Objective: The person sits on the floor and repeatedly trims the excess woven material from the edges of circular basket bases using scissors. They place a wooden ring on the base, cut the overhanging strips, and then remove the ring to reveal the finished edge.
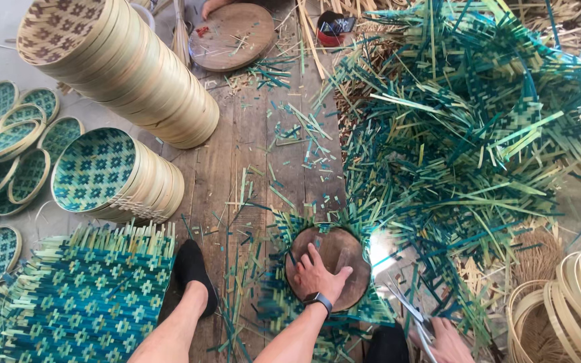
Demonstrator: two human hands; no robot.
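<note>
Your left hand (317,274) lies flat, fingers spread, pressing a round wooden disc (331,265) down on a green woven mat (284,302) at the near middle of the plank floor (237,154). It grips nothing; it only bears down. Your right hand (448,339), at the near right edge, is closed round the handles of a pair of scissors (408,309), blades parted and pointing toward the disc's right rim.

The step looks like trimming the mat round, with the disc as template. To do it well, keep your palm over the disc's centre so it does not slide on the slippery strips; if it creeps, the circle comes out lopsided. Keep your fingers inside the rim, well away from the blades. Run the scissors close along the edge and take short bites, since the strips lie crossed and long cuts may splay them. Turn mat and disc together rather than twisting your wrist.

Your foot in a black shoe (193,272) rests just left of the mat, beside another woven sheet (89,296) at the near left. A heap of green offcuts (465,128) fills the right side, with bamboo hoops (573,302) near right. Two stacks of finished trays (136,74) lie on their sides at the far left, loose small trays (8,148) beyond them, and a second disc (230,37) lies far off
</note>
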